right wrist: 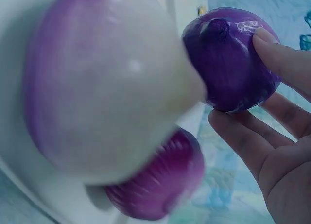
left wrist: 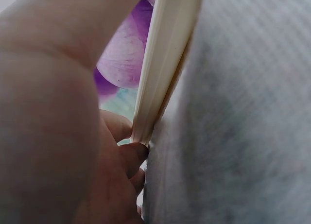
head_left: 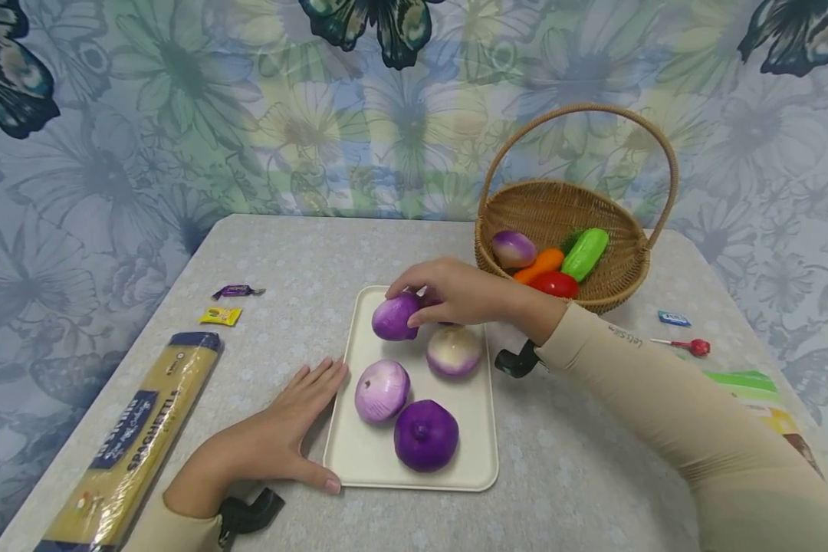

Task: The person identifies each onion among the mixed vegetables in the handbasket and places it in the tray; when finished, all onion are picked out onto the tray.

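Note:
A cream tray (head_left: pixel 366 460) lies mid-table with several purple onions on it. My right hand (head_left: pixel 414 307) grips a dark purple onion (head_left: pixel 393 318) at the tray's far left corner. In the right wrist view the thumb and fingers (right wrist: pixel 243 136) sit around that onion (right wrist: pixel 228 63), behind a pale onion (right wrist: pixel 107 83). On the tray also lie the pale onion (head_left: pixel 453 351), a striped onion (head_left: pixel 382 391) and a deep purple onion (head_left: pixel 425 435). My left hand (head_left: pixel 317 429) rests flat on the table against the tray's left edge, where the tray rim (left wrist: pixel 165 54) meets its fingers (left wrist: pixel 121 151).
A wicker basket (head_left: pixel 566 207) at the back right holds an onion, a carrot, a cucumber and a tomato. A spaghetti pack (head_left: pixel 131 452) lies at the left, with two sweets (head_left: pixel 221 316) beyond it. A lollipop (head_left: pixel 690 346) and a colourful packet (head_left: pixel 752 391) lie at the right.

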Motion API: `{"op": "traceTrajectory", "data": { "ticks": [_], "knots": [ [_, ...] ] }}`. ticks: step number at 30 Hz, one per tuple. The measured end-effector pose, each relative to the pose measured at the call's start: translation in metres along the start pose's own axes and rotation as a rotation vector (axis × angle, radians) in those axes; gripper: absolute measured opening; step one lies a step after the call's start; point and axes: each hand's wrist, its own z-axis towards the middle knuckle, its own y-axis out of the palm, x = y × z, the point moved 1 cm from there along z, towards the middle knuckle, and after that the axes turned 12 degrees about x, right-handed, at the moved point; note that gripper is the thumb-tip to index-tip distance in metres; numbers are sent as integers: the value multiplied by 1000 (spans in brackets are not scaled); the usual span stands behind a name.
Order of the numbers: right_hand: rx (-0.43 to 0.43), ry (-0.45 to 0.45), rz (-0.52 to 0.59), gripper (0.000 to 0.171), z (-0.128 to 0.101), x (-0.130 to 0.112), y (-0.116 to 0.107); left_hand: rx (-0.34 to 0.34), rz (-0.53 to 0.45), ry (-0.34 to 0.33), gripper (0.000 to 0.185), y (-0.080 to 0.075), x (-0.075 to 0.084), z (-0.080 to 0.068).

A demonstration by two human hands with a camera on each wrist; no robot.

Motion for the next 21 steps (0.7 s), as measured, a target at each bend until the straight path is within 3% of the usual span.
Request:
{"op": "traceTrajectory", "data": {
  "ticks": [9,21],
  "knots": [
    [-93,38,-32,42,-3,5,24,-2,0,-1,148,2,0,0],
    [-68,-26,-66,42,-2,4,25,0,-2,-3,149,1,-1,0]
  ]
}}
